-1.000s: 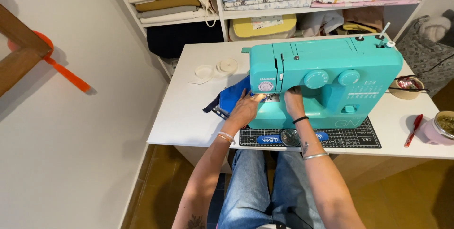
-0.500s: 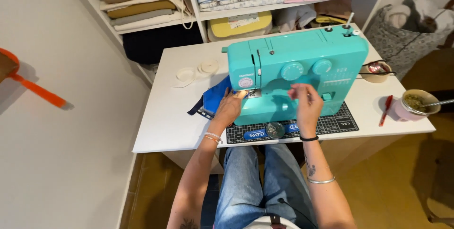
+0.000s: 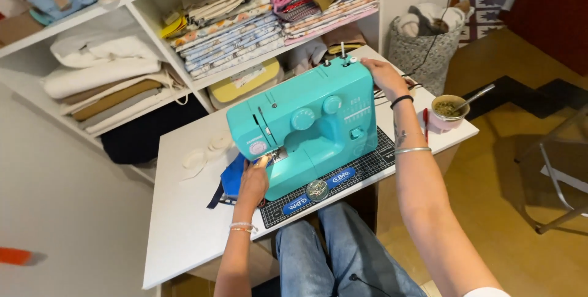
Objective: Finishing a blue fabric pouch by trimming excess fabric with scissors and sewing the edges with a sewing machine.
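The sewing machine [image 3: 306, 134] stands on a mat [image 3: 324, 183] at the front edge of the desk [image 3: 184, 223]. The left hand [image 3: 252, 182] presses blue cloth [image 3: 233, 177] at the needle, which is hidden; I cannot tell its grip. The right hand [image 3: 383, 76], before at the machine's front, now curls over its right end; the fingertips are hidden.

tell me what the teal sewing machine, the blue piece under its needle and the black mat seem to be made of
Sewing machine: probably moulded plastic, smooth teal shell with a soft sheen and rounded edges.
Blue piece: woven fabric by the look, matte and limp, lying in folds under the left hand.
Black mat: likely rubbery vinyl, a flat matte sheet with a printed pale grid.
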